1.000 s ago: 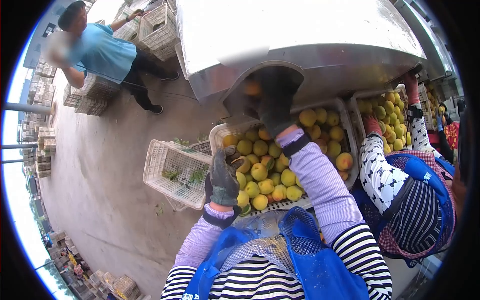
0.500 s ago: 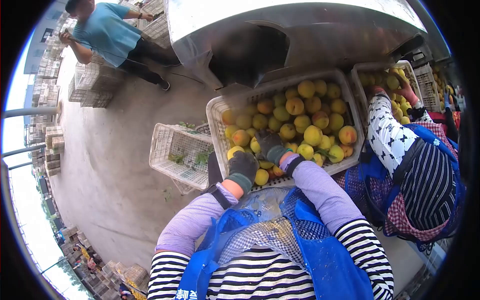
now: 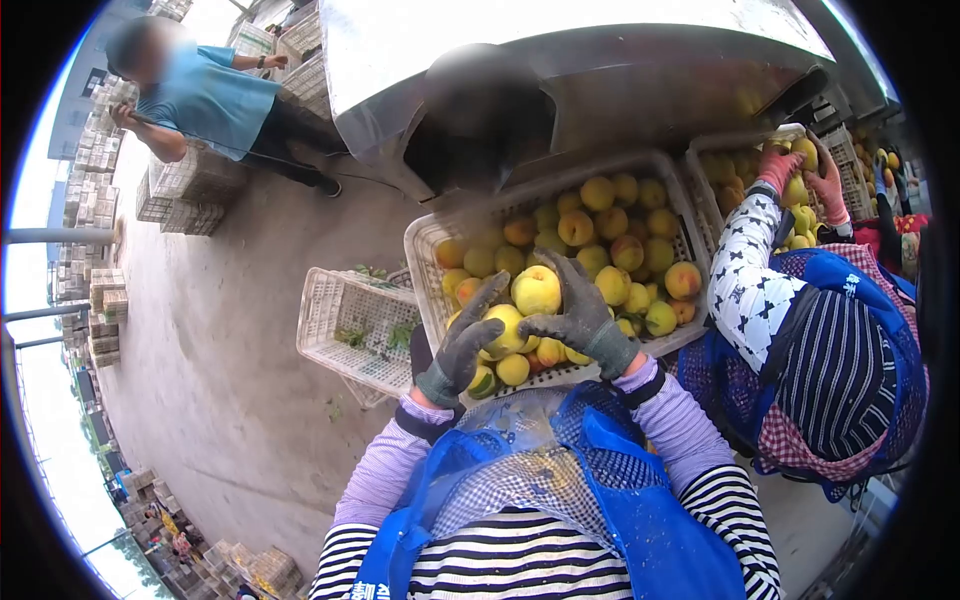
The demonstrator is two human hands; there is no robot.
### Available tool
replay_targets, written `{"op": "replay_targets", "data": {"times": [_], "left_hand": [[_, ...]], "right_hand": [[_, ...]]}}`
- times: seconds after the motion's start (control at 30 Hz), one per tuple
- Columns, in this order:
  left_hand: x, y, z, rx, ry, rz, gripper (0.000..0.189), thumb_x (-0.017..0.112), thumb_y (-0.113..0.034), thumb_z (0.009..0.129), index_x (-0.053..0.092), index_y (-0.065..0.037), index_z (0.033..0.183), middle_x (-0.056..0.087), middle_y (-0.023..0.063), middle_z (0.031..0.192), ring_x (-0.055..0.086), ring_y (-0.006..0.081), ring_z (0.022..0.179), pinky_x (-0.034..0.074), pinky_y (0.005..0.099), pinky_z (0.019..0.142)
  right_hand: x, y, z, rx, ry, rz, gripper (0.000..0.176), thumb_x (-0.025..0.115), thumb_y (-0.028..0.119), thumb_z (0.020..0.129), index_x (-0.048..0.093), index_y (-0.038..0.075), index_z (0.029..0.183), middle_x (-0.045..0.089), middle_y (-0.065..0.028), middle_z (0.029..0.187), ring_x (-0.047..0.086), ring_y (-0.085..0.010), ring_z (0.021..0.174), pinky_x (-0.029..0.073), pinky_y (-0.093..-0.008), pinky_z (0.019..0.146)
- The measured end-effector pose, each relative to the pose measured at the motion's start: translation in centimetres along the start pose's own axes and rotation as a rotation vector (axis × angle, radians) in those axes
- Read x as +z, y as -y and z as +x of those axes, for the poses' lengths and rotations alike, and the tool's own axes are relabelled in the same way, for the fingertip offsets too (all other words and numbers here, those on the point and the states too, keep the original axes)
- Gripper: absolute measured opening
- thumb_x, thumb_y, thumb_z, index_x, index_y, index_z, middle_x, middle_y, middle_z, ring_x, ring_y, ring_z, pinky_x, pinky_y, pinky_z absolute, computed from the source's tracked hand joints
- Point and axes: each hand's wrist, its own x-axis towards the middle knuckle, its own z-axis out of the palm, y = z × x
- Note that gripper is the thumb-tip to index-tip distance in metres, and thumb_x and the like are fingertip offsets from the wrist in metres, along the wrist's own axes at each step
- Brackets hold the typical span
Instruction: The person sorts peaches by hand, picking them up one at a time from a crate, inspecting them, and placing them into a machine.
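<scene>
Both my hands wear dark grey gloves and meet over a white plastic crate [image 3: 424, 262] full of yellow peaches. My left hand [image 3: 465, 338] cups a yellow peach [image 3: 505, 329] from the left. My right hand [image 3: 578, 312] holds a larger yellow peach [image 3: 537, 290] from the right. The two peaches touch each other just above the fruit in the crate. My lilac sleeves and blue apron fill the lower middle of the view.
A metal chute [image 3: 560, 70] overhangs the crate. An almost bare white crate [image 3: 352, 325] with a few leaves lies to the left. A co-worker in a dotted sleeve [image 3: 755, 270] handles peaches in a second crate [image 3: 745, 165] at right. A person in a blue shirt [image 3: 205, 95] stands by stacked crates [image 3: 185, 190].
My right hand came down from the chute opening into the crate. Both hands then rose with a peach each and now hold them together above the fruit.
</scene>
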Motion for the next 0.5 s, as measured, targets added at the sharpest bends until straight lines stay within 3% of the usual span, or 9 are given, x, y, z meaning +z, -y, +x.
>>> {"op": "replay_targets", "data": {"times": [0.07,0.2,0.27,0.37,0.5], "left_hand": [[1.4,-1.2,0.2,0.049,-0.065,0.123,0.061,0.067,-0.016,0.091,0.046,-0.001,0.146,0.058,0.0128,0.134,0.054,0.0198,0.124,0.046,0.0327,0.104],[1.0,-1.6,1.7,0.085,-0.078,0.175,0.05,0.063,-0.014,0.094,0.052,0.0,0.141,0.059,0.0136,0.133,0.057,0.0207,0.121,0.046,0.0328,0.104],[0.3,-1.8,2.7,0.149,-0.099,0.236,0.048,0.06,-0.018,0.097,0.052,0.001,0.14,0.06,0.014,0.13,0.058,0.0223,0.12,0.047,0.0333,0.104],[-0.6,-2.2,4.0,0.086,-0.133,-0.278,0.049,0.053,-0.024,0.099,0.049,0.002,0.14,0.058,0.0162,0.132,0.057,0.0253,0.122,0.047,0.0356,0.105],[-1.7,-3.5,4.5,0.086,-0.114,-0.712,0.052,0.049,-0.022,0.096,0.044,0.002,0.142,0.051,0.0185,0.139,0.053,0.0289,0.127,0.045,0.0404,0.108]], "right_hand": [[0.2,1.6,-0.1,0.048,0.006,-0.009,0.094,0.091,0.042,0.066,0.047,0.005,0.141,0.054,-0.0182,0.128,0.058,-0.032,0.116,0.05,-0.042,0.098],[-0.3,2.8,1.0,-0.092,-0.118,-0.142,0.087,0.092,0.04,0.064,0.053,0.003,0.133,0.059,-0.0189,0.119,0.061,-0.0349,0.109,0.053,-0.0427,0.091],[-0.3,4.0,2.6,-0.209,-0.228,-0.36,0.081,0.09,0.042,0.064,0.058,0.002,0.127,0.061,-0.0182,0.114,0.064,-0.0346,0.1,0.056,-0.0414,0.081],[-0.1,7.0,6.0,-0.228,-0.333,-0.609,0.074,0.086,0.046,0.067,0.062,0.003,0.123,0.064,-0.0174,0.11,0.067,-0.0328,0.086,0.057,-0.041,0.07],[1.5,5.9,13.7,-0.327,-0.352,-0.669,0.066,0.084,0.047,0.071,0.063,0.006,0.119,0.065,-0.0163,0.101,0.066,-0.0335,0.085,0.056,-0.0416,0.071]]}}
